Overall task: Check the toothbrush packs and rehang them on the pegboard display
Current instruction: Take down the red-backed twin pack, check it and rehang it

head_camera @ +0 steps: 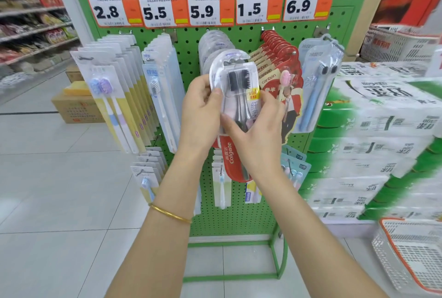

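Note:
I hold a Colgate toothbrush pack (235,87) with two black-bristled brushes in front of the green pegboard (186,41). My left hand (201,108) grips its left edge, thumb on the front. My right hand (258,123) grips its right side and lower middle. The pack's top sits at the front of a row of similar clear packs (215,41) on a peg; whether its hole is on the peg is hidden. Red canban packs (279,56) hang just right of it.
Yellow-backed packs (119,87) and white-blue packs (162,87) hang at left, a blue two-brush pack (315,87) at right, smaller packs (146,178) below. Price tags (203,8) line the top. Stacked tissue cases (373,144), a white basket (411,257) and cardboard boxes (74,108) stand nearby.

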Demonstrator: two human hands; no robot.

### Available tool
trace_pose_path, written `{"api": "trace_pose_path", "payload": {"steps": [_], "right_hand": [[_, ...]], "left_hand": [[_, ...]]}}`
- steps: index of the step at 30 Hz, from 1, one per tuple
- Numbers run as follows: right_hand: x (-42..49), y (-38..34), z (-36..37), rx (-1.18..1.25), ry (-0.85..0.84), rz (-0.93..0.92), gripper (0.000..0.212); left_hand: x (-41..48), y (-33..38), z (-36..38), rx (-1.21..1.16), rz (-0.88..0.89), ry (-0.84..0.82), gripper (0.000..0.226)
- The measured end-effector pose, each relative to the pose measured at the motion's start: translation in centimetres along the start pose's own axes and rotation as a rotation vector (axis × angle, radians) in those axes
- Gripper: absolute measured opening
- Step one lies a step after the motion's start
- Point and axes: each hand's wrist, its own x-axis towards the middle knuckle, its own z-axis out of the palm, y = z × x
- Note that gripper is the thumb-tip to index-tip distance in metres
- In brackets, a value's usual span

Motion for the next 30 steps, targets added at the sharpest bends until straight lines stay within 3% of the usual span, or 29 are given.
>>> {"api": "trace_pose_path", "payload": {"steps": [9, 14, 30], "right_hand": [[1.1, 0.0, 1.2, -0.004, 0.014, 0.018, 0.061], [1.9, 0.1, 1.9, -0.038, -0.009, 0.042, 0.056], [2.6, -0.4, 1.6, -0.301, -0.089, -0.026, 0.056]], "left_hand": [[1.0, -0.7, -0.2, 0.113, 0.062, 0.019, 0.025], [1.9, -1.4, -0.2, 0.189, 0.066, 0.063, 0.014], [3.9, -2.6, -0.2, 0.393, 0.105, 0.088, 0.008]]}}
